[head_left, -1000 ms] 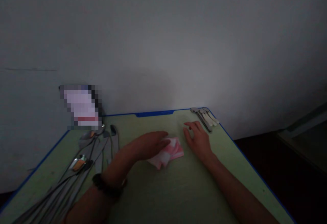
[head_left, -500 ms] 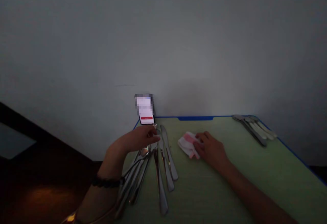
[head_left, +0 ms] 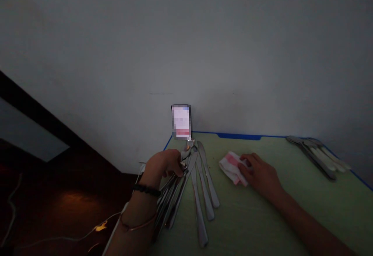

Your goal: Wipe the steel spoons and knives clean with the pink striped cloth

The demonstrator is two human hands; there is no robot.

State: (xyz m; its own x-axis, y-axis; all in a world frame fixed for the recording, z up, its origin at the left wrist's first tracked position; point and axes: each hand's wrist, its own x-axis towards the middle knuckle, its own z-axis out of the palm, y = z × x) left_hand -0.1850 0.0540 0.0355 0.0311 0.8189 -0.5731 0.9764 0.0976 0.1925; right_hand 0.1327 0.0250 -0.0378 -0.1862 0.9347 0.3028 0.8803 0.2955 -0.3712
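My left hand (head_left: 163,164) is curled over the top ends of a pile of metal cutlery (head_left: 175,190) at the left side of the green table (head_left: 262,217); its fingers pinch a shiny piece I cannot make out. My right hand (head_left: 260,173) rests on a pink and white folded cloth (head_left: 231,166) near the table's middle, fingers bent over its right part. Three table knives (head_left: 204,188) lie fanned between the two hands.
A phone (head_left: 181,121) stands against the white wall at the table's back left corner. A second group of cutlery (head_left: 317,155) lies at the back right corner. The table has a blue edge; dark floor and a cable lie to the left.
My left hand left the cloth and went left to the cutlery pile, closing on a piece. My right hand moved onto the cloth. The view swung left.
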